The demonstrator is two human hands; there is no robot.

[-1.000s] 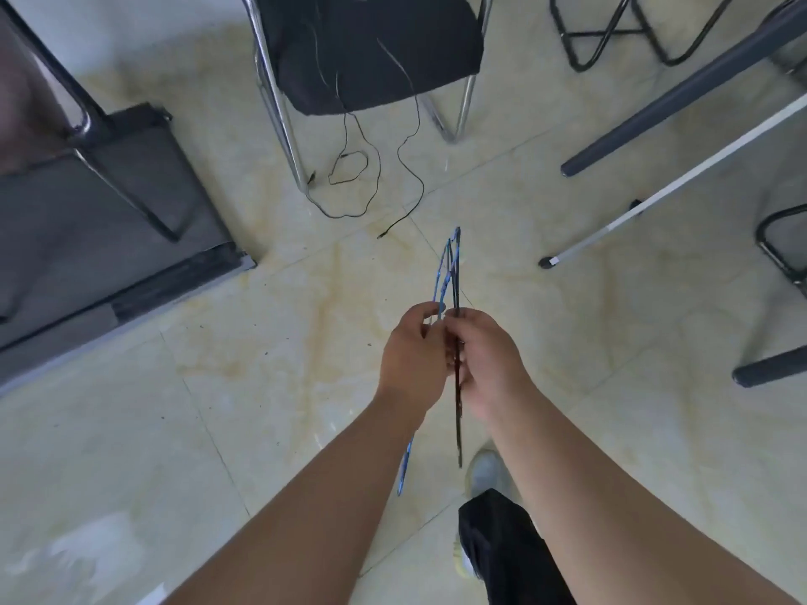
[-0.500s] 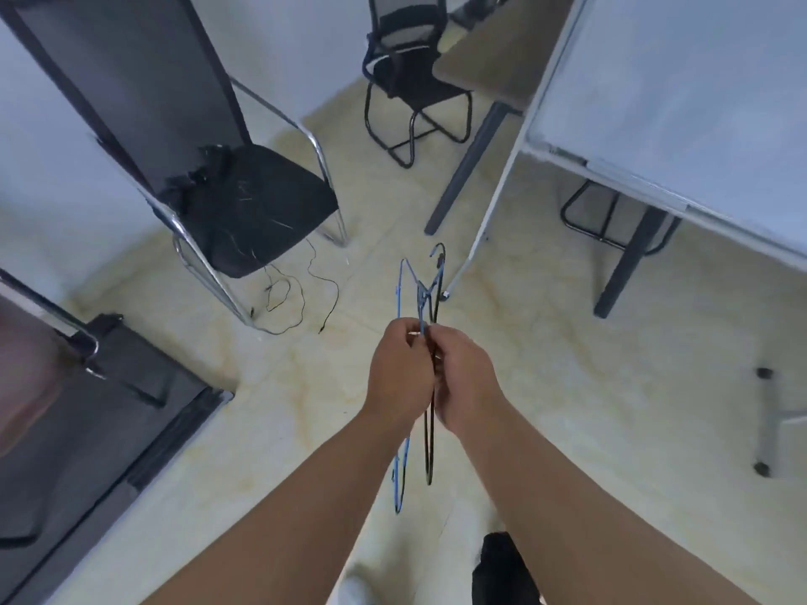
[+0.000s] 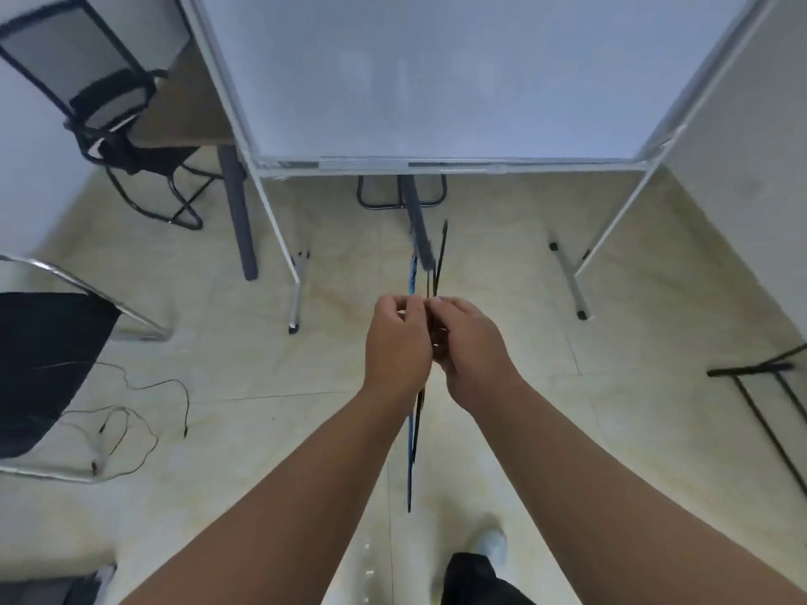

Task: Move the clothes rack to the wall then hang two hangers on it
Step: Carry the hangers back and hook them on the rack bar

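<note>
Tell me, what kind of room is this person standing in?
Probably an office or meeting room. A large whiteboard on a stand fills the view ahead, a mesh-backed office chair sits at a desk to the left, and the floor is pale tile.

A whiteboard (image 3: 436, 76) on a stand faces a pale tiled floor (image 3: 270, 369), with black chairs (image 3: 109, 124) at left

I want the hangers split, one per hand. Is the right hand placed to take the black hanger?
Probably yes: the right hand is already closed around the black hanger, pressed against the left hand; nothing blocks it.
</note>
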